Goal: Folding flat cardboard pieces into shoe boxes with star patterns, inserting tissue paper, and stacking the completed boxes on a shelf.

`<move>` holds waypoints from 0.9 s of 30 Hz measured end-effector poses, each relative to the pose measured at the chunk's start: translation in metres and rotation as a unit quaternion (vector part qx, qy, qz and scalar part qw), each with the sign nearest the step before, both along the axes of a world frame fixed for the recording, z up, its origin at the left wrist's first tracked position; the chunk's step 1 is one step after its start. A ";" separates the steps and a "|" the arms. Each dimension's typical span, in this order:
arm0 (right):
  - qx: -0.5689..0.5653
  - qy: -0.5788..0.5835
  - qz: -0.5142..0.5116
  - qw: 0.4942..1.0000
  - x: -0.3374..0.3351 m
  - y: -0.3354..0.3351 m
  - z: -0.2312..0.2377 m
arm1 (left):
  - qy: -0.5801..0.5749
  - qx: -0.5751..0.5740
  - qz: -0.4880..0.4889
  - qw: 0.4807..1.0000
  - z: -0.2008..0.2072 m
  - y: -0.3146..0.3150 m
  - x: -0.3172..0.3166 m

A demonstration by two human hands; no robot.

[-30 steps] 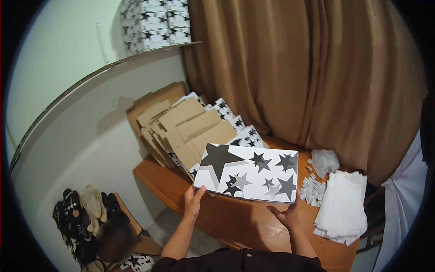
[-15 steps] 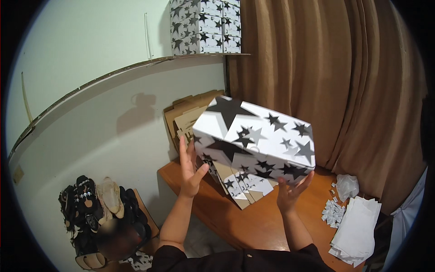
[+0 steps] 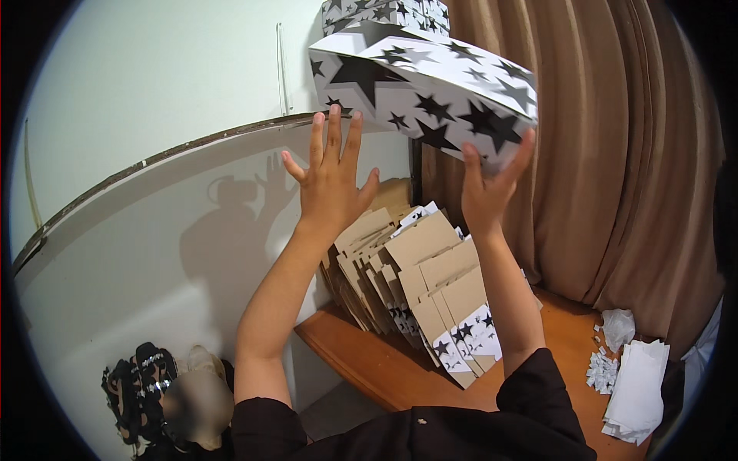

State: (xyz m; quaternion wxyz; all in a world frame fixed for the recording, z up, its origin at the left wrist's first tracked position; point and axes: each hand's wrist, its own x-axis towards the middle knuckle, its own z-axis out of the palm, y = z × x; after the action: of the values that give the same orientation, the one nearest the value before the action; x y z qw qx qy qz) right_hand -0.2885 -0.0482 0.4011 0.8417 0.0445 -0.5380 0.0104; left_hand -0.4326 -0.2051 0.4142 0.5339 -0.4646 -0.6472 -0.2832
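A white cardboard box [image 3: 430, 92] printed with black and grey stars is raised in front of the shelf, tilted with its right end lower. My right hand [image 3: 492, 184] grips its lower right corner, thumb and fingers on the edge. Below the box's left end is my left hand [image 3: 330, 177], fingers spread wide and fingertips at the bottom edge; whether they touch it I cannot tell. Stacked star-printed boxes [image 3: 384, 11] stand on the wall shelf [image 3: 177, 152], partly hidden behind the raised box.
Flat, unfolded brown cardboard boxes [image 3: 430, 253] lean in a row on the wooden table [image 3: 530, 407]. White paper sheets [image 3: 638, 388], small silvery pieces [image 3: 602, 373] and a clear plastic bag [image 3: 617, 329] lie at the right. Shoes [image 3: 138, 392] are at lower left; a brown curtain [image 3: 569, 154] hangs behind.
Both hands and the box have moved up toward the shelf. My left hand has gone from beside the box's left end to below it. The view has shifted, showing more of the leaning cardboard.
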 end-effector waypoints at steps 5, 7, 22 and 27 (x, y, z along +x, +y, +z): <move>0.020 -0.002 -0.005 1.000 -0.053 -0.004 0.033 | 0.040 0.005 0.074 0.996 0.008 -0.003 -0.045; 0.017 -0.011 -0.068 0.997 -0.067 -0.007 0.045 | 0.017 0.005 0.128 0.992 0.012 -0.002 -0.061; 0.048 -0.003 -0.058 0.997 -0.154 0.023 0.074 | 0.183 0.096 0.256 0.944 0.007 0.012 -0.125; 0.040 -0.088 -0.145 0.985 -0.173 0.043 0.047 | 0.210 0.121 0.232 0.942 0.004 0.017 -0.127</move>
State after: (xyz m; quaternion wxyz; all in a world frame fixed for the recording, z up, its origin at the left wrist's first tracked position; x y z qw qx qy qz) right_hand -0.4616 -0.0052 0.4485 0.7814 -0.0018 -0.6105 -0.1295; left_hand -0.5600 -0.1876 0.4186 0.7609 -0.2821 -0.5710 -0.1239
